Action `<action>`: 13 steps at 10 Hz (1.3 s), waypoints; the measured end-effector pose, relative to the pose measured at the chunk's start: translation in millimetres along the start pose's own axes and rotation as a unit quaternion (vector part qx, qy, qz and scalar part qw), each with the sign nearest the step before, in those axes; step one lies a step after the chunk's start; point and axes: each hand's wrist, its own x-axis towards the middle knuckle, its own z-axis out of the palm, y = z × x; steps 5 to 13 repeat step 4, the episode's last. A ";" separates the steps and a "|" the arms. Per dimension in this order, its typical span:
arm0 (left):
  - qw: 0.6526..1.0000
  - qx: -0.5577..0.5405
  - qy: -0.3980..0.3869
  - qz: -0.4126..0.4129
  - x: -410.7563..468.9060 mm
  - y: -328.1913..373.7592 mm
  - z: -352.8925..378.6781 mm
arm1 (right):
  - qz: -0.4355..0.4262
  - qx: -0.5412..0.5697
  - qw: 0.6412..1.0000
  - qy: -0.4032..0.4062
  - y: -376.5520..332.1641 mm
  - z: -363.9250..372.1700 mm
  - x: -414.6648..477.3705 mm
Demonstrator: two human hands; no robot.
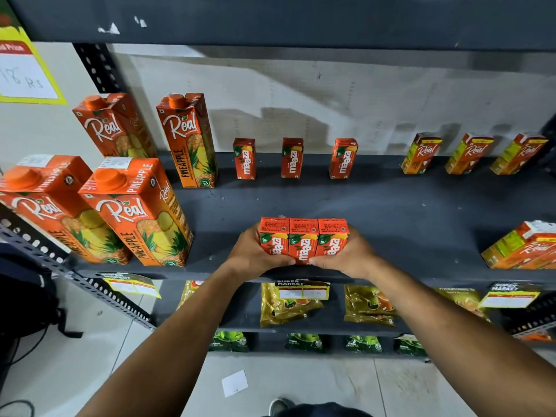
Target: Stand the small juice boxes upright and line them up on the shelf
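Observation:
Three small red Maaza juice boxes (304,240) stand upright, pressed side by side in a row near the front edge of the dark shelf (391,212). My left hand (252,254) clasps the left end of the row and my right hand (343,254) clasps the right end, thumbs on the boxes' fronts. Three more Maaza boxes stand upright and spaced apart at the back: one on the left (244,158), one in the middle (291,158), one on the right (343,158).
Tall Real pineapple cartons (135,212) crowd the shelf's left side. Small Real boxes (421,153) stand at the back right, and another (523,248) sits at the front right. Below are tea packets (288,305) and price tags.

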 end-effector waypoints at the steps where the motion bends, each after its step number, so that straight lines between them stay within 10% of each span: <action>1: 1.000 -0.005 -0.001 0.002 -1.8 2.7 1.0 | -0.008 -0.003 1.000 -0.010 2.3 -0.7 -0.3; 13: 0.997 -0.066 0.009 0.041 -10.5 -0.7 5.1 | -0.063 0.045 0.997 -0.009 6.1 -9.8 -12.9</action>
